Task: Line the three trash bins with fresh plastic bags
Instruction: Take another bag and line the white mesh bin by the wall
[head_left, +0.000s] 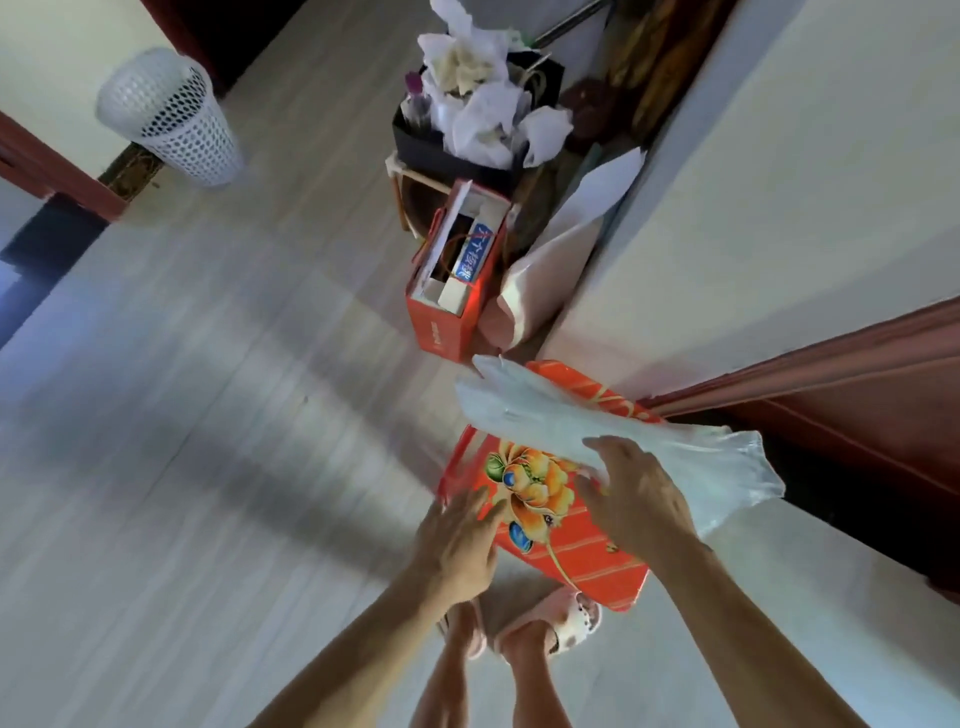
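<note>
- The right hand holds a clear plastic bag. The fingers lie over its top and the thumb is tucked under, so the bag is pinched between them.
- The plastic bag is bunched into a long, loose strip. It runs from a far-left end, across the hand, to a crumpled end on the right.
- The bag hangs in the air over a red gift bag printed with an orange flower. The gift bag stands on the floor close to the wall.
- The left hand is spread wide with straight fingers and holds nothing. Its fingertips are at the near left edge of the gift bag; whether they touch it cannot be told.
- A white mesh bin stands at the far left, well apart from both hands, beside a dark red door frame.
- Beyond the gift bag, along the wall, stands a red carrier, open at the top with boxes inside.
- Just right of the carrier, against the wall, is a pale paper bag.
- Farther still is a black bag, stuffed with crumpled paper that spills above its rim.
- Nearest of all, under the arms, are the person's feet in pink slippers.
</note>
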